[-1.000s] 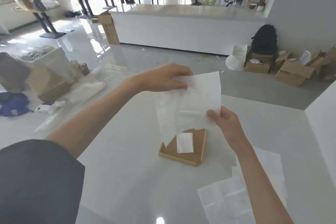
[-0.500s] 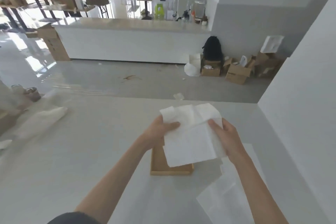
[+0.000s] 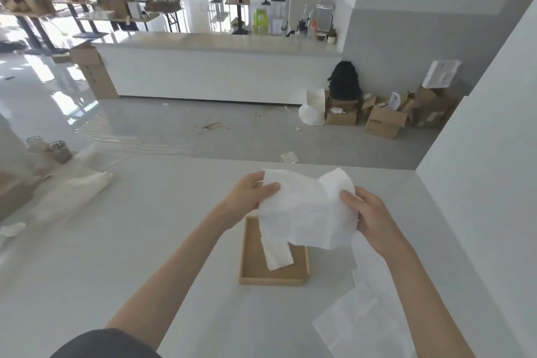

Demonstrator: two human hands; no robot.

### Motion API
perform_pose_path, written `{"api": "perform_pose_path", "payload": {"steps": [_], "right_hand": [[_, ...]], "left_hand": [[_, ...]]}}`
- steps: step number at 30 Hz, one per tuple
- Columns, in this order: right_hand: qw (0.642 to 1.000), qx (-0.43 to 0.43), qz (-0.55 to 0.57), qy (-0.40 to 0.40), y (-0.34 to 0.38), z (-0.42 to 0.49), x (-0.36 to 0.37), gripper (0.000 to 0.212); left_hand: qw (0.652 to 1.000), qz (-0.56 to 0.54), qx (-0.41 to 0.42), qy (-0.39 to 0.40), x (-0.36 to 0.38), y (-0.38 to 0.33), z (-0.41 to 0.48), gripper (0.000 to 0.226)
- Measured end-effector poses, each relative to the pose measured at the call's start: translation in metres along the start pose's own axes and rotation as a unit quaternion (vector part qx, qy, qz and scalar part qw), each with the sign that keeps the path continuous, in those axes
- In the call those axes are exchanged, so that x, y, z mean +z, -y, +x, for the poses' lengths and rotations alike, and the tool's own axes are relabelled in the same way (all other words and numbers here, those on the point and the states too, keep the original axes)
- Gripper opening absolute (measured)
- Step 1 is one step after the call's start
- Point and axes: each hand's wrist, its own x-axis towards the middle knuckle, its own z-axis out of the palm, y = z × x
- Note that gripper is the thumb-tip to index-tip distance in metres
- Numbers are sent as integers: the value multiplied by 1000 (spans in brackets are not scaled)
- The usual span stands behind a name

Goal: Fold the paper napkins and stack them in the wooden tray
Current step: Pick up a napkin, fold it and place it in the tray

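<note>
— Head view: which step is this?
— Folding, I think. The left hand [image 3: 250,195] and right hand [image 3: 372,215] each pinch the paper napkin [image 3: 305,212] above the wooden tray [image 3: 273,280]; one folded napkin [image 3: 276,254] lies inside it.
— Next?
— Bring the edges together squarely.

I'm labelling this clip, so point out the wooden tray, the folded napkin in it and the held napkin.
wooden tray [image 3: 253,253]: head view, bare floor by left wall.
folded napkin [image 3: 277,254]: head view, middle of its top.
held napkin [image 3: 308,212]: head view, centre of the sheet.
</note>
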Motion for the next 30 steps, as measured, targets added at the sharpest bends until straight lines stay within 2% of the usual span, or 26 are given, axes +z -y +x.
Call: {"api": "perform_pose_path", "payload": {"steps": [5, 9, 15, 18, 20, 22, 27, 30], "right_hand": [[999, -17, -11, 51, 30, 21, -20, 28], [994, -54, -39, 84, 49, 27, -27, 30], [988, -140, -14, 56, 87, 41, -38, 24], [982, -181, -26, 39, 102, 45, -43, 57], [976, -210, -50, 31, 107, 47, -45, 65], [969, -235, -70, 24, 111, 52, -49, 66], [951, -294, -99, 13, 128, 61, -48, 69], [948, -308, -75, 25, 138, 62, -50, 59]], "left_hand": [[999, 25, 27, 33, -6, -41, 7, 33], [996, 17, 81, 14, -10, -57, 16, 31], [981, 15, 184, -55, -6, -73, 42, 21], [973, -4, 220, -69, 0, -81, 52, 22], [970, -7, 235, -64, 6, -88, 54, 45], [965, -7, 252, -74, 8, -92, 60, 56], [953, -41, 279, -112, 7, -102, 70, 50], [948, -59, 287, -127, 8, -111, 71, 37]]}}
